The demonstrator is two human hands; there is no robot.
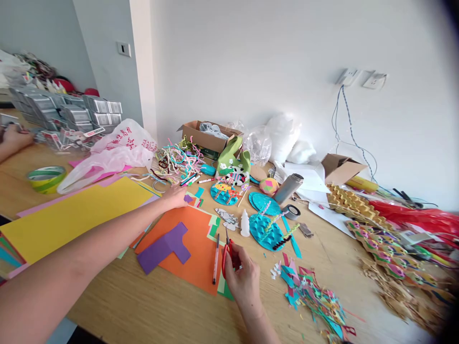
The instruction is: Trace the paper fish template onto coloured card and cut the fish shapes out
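Note:
My right hand (244,277) is closed around red-handled scissors (227,255), their blades pointing away from me. Left of them, a pen (215,260) lies on an orange paper sheet (193,248), along with a cut purple paper piece (167,246). My left hand (175,197) reaches far forward to a small purple paper scrap (188,198), near several markers (190,179); its fingertips are too small and hidden to show a grip. A cut-out paper fish (227,218) and a white glue bottle (245,223) stand beyond the scissors.
Yellow paper (82,215) and green tape (46,179) lie at left. Blue egg-tray discs (267,231), a metal flask (289,188) and grey tape (291,211) sit right of centre. Paper scraps (315,296) cover the right front. Another person's hand (16,138) shows at far left.

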